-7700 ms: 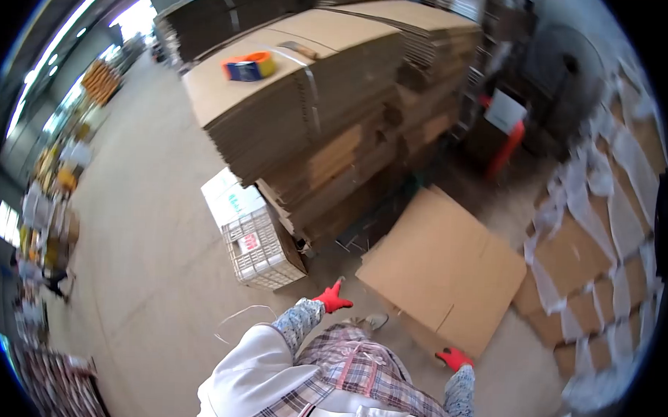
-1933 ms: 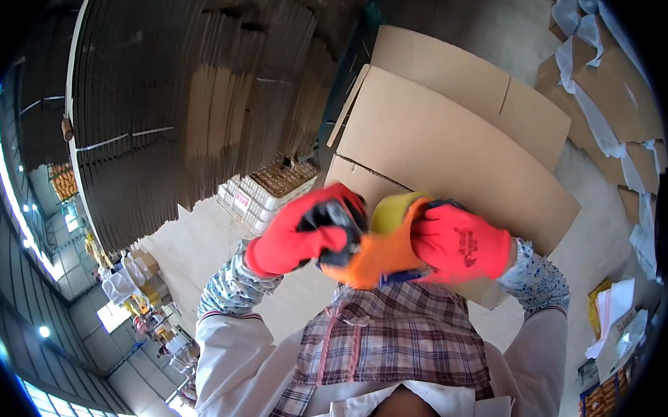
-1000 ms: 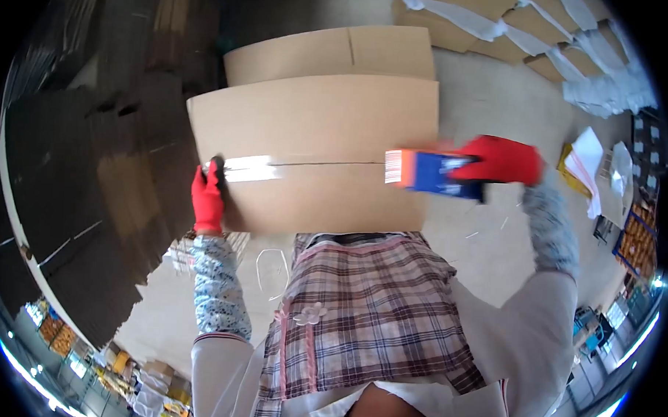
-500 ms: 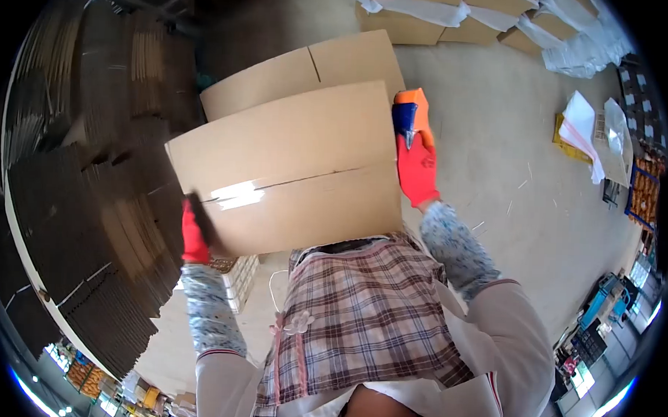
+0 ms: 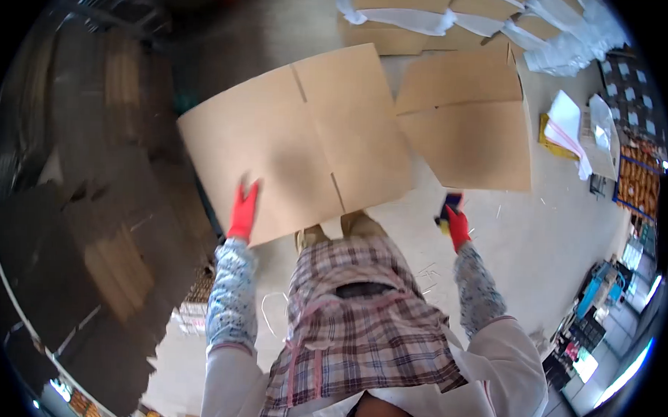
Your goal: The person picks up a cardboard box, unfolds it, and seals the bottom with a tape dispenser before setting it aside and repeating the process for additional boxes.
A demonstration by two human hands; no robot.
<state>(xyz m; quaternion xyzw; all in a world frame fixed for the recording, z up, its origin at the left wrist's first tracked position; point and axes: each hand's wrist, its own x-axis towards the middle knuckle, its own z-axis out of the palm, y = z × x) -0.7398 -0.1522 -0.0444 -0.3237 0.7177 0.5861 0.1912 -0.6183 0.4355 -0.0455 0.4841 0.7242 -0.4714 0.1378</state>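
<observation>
My left hand (image 5: 244, 211), in a red glove, has its fingers spread over the near left part of a flat cardboard carton (image 5: 270, 129). The carton is still folded flat, with slots at its far and near edges, and lies in front of my feet. In my right hand (image 5: 458, 229), also red-gloved, is a dark blue and yellow tool that looks like a tape dispenser (image 5: 449, 210). That hand is low on the right, just nearer than a cardboard box (image 5: 472, 136) with a seam across it.
Tall stacks of flattened cardboard (image 5: 105, 222) fill the left side. More boxes with white wrapping (image 5: 414, 20) stand at the back. On the right are a white sheet (image 5: 565, 121) and crates of orange-brown goods (image 5: 636, 186). Thin scraps lie on the floor.
The box held between both hands now stands to the right, released. The flat carton behind it shows fully. My left hand has moved onto the carton; my right hand has come lower with the tool.
</observation>
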